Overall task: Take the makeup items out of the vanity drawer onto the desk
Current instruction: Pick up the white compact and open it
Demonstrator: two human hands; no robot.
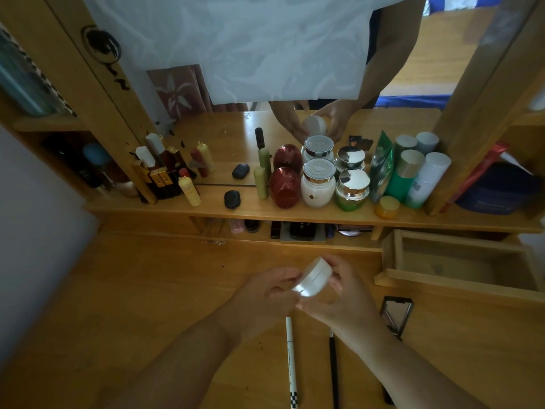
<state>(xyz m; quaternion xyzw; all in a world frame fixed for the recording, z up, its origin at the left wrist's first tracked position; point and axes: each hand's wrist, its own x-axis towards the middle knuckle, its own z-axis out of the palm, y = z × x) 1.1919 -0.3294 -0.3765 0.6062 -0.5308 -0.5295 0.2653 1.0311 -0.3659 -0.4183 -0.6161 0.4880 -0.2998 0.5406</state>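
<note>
A round white compact (315,279) is held tilted above the wooden desk (141,305), gripped from both sides. My left hand (265,296) holds its left edge and my right hand (339,296) wraps its right side. The small vanity drawer (460,261) stands pulled open at the right, and its inside looks bare. On the desk below my hands lie a white pen-like liner (292,361) and a thin black brush (333,373). An open black compact with a mirror (396,312) lies to their right.
A shelf (147,206) under the mirror carries several jars, bottles and tubes, among them a white jar (317,187), a green jar (352,187) and a red oval case (284,187). A low slot below the shelf holds more small cosmetics (303,230).
</note>
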